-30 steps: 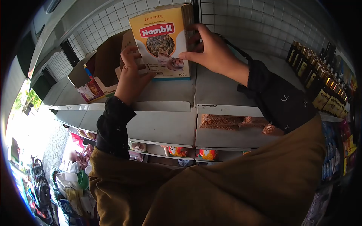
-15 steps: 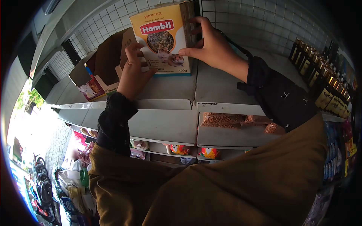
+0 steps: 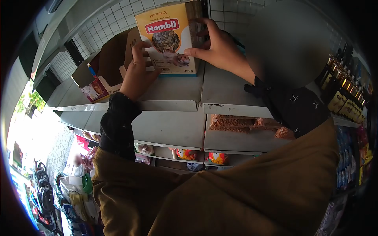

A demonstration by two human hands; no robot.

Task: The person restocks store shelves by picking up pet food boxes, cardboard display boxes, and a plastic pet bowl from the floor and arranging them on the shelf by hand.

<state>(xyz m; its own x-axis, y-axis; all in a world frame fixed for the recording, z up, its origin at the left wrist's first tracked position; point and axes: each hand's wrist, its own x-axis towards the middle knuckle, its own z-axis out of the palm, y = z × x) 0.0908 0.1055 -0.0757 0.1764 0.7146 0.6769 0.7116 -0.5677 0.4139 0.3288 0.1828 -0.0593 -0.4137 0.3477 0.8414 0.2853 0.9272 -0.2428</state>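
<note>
A yellow Hambil box point(image 3: 169, 37) with a hamster picture stands upright on the top grey shelf point(image 3: 173, 92), against the tiled wall. My left hand point(image 3: 138, 72) grips its left edge, fingers curled on the front. My right hand point(image 3: 216, 47) holds the right side, thumb on the front and fingers behind. Both sleeves are black.
An open brown carton point(image 3: 106, 69) with more boxes lies left of the Hambil box. Bags of brown pellets point(image 3: 240, 124) lie on the shelf below. Dark gold-labelled packs point(image 3: 342, 90) line the right. Colourful goods fill lower shelves, and clutter covers the floor at lower left.
Both hands have pushed the Hambil box a little farther back and up on the shelf. The view has shifted slightly.
</note>
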